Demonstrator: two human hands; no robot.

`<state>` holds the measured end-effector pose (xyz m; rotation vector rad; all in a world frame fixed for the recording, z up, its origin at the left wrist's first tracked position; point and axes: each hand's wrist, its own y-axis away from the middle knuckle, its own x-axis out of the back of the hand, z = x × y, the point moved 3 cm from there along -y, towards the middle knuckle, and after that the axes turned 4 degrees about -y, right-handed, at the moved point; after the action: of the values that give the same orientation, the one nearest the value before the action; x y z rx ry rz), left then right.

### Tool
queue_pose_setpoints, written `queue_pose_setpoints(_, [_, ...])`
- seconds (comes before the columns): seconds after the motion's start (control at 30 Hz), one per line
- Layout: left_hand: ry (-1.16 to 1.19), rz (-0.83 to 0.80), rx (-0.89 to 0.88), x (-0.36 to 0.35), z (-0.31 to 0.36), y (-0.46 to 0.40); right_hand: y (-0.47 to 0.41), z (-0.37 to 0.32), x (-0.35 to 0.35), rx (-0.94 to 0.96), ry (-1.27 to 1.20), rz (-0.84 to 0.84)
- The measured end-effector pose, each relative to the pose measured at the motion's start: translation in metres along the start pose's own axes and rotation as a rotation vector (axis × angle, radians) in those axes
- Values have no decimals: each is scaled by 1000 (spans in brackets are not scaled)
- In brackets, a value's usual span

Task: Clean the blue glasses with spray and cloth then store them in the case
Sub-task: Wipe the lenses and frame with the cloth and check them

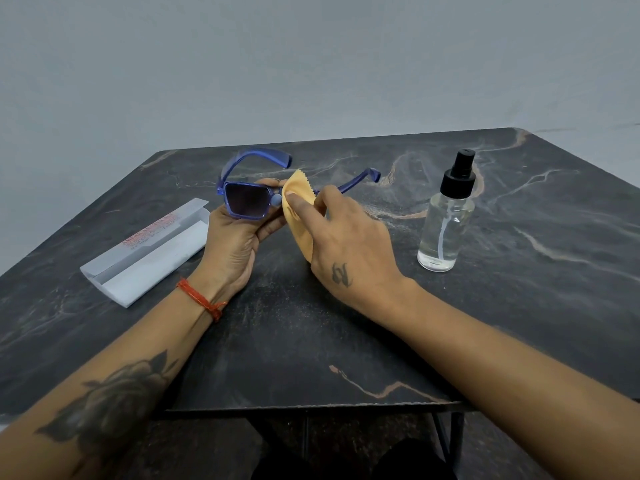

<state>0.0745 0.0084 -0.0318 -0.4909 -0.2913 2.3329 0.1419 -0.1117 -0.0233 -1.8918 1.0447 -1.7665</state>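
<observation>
Wiping looks under way: the left hand (239, 237) holds the glasses (247, 199) above the bench (519, 289), the right hand (349, 244) pinches the cloth (299, 216) over one lens (spray bottle (446, 216) at three o'clock), and the case (145, 251) at nine o'clock lies open, unfilled.

case (145, 251) left on table (346, 341) | glasses (247, 199) centre | spray bottle (446, 216) right

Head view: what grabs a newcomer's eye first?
The blue glasses, held up at table centre by the left hand while the right hand presses a yellow cloth over one lens. Next, the clear spray bottle standing at right, and the white case lying open at left.
</observation>
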Motion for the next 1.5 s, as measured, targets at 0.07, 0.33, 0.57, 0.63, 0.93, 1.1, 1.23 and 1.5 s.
queue_pose_setpoints(0.07, [-4, -3, -4, 1, 0, 0, 0, 0, 1, -2, 40, -5])
queue_pose_setpoints(0.33, [-13, 12, -27, 3, -1, -1, 1, 4, 3, -50, 81, 57])
queue_pose_setpoints(0.57, [33, 48, -14, 6, -1, -2, 2, 2, 2, 18, -149, 83])
queue_pose_setpoints(0.63, [38, 33, -14, 5, 0, -1, 2, 0, 1, 38, -227, 89])
queue_pose_setpoints(0.93, [28, -9, 14, 2, 1, 0, -1, 5, -5, 32, -239, 62])
queue_pose_setpoints(1.1, [35, -11, 10, 5, -1, -2, -1, 11, -3, 10, -332, 79])
queue_pose_setpoints(1.23, [48, 5, 4, 8, -1, -3, -1, 12, -1, -15, -331, 111])
queue_pose_setpoints(1.5, [54, 8, 12, 8, -1, -4, 0, 8, -1, -31, -326, 49])
